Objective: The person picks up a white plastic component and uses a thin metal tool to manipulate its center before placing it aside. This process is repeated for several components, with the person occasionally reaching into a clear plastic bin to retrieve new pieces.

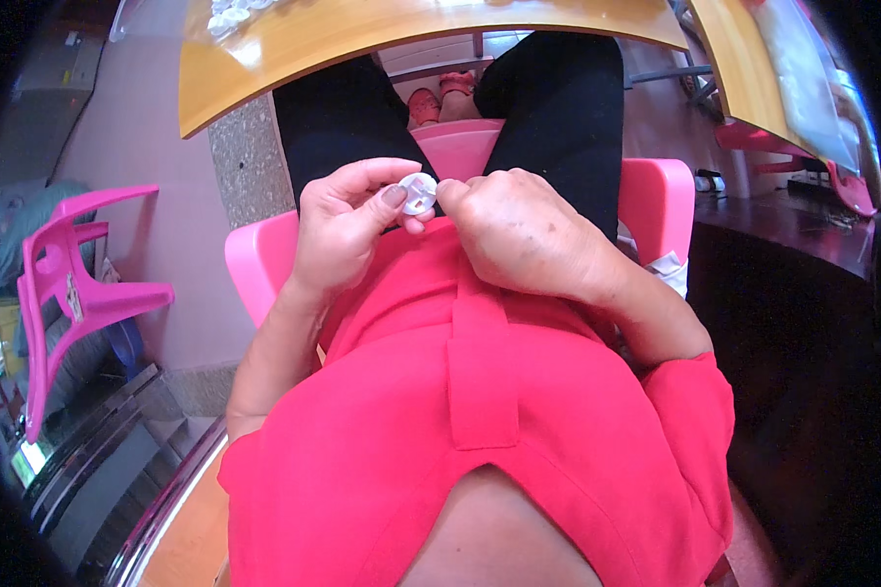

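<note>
In front of my lap, my left hand (347,220) pinches a small round white plastic piece (419,193) between thumb and fingers. Its face is turned up and shows raised or recessed parts inside a round rim. My right hand (529,230) is curled closed right beside it, knuckles up. The right thumb and forefinger come to the piece's right edge. Whatever lies inside the right fingers is hidden by the back of the hand.
A wooden table (362,34) stands ahead, with several small white pieces (233,14) at its far left. Clear plastic bags (803,88) lie on a second wooden surface at right. I sit in a pink chair (661,201); another pink chair (69,284) is at left.
</note>
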`<state>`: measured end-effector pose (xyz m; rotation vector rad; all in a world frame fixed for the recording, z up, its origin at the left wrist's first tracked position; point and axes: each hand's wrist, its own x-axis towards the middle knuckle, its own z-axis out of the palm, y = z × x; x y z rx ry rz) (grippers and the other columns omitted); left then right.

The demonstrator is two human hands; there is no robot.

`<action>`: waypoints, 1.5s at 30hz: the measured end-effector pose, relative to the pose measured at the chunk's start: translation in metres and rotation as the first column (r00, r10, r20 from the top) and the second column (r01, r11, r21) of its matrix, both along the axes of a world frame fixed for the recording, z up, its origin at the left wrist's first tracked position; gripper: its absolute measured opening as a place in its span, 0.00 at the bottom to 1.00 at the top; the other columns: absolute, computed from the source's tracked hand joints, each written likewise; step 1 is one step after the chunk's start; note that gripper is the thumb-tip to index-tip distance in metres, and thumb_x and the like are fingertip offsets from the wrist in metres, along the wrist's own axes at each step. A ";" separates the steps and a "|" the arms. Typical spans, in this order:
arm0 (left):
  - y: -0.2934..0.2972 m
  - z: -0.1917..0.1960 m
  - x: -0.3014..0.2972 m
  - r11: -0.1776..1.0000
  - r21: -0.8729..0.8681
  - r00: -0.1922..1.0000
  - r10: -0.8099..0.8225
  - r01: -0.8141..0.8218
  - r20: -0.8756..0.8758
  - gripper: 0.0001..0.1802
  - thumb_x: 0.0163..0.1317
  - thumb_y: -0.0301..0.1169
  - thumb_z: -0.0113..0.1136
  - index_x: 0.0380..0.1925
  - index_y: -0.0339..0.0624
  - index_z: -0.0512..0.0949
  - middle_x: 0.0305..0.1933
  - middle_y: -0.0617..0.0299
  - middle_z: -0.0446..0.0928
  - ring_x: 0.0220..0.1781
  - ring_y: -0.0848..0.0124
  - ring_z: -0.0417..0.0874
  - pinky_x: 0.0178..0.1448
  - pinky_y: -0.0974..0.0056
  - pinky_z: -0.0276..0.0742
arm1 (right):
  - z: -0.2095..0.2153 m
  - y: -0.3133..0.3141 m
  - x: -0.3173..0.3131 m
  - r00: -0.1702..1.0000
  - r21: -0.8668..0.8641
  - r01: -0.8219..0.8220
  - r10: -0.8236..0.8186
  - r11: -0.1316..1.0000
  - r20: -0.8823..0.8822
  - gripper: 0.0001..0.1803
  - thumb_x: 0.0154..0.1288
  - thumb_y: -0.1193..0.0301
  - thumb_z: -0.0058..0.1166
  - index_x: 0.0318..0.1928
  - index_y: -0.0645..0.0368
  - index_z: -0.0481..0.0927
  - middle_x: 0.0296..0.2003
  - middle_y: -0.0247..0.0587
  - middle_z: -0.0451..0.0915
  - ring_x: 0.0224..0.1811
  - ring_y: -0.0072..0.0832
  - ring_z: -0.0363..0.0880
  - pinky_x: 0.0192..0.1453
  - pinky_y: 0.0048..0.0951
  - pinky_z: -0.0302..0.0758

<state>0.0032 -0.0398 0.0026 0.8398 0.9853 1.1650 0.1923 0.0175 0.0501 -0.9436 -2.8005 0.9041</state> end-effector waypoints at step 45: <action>0.006 -0.004 -0.004 0.984 0.092 0.969 0.129 -0.151 0.210 0.14 0.59 0.20 0.60 0.46 0.29 0.75 0.41 0.51 0.80 0.40 0.68 0.83 0.48 0.65 0.82 | -0.039 -0.011 -0.021 0.819 -0.255 0.200 -0.305 0.946 -0.487 0.04 0.60 0.78 0.46 0.34 0.64 0.74 0.24 0.60 0.76 0.28 0.55 0.78 0.30 0.48 0.73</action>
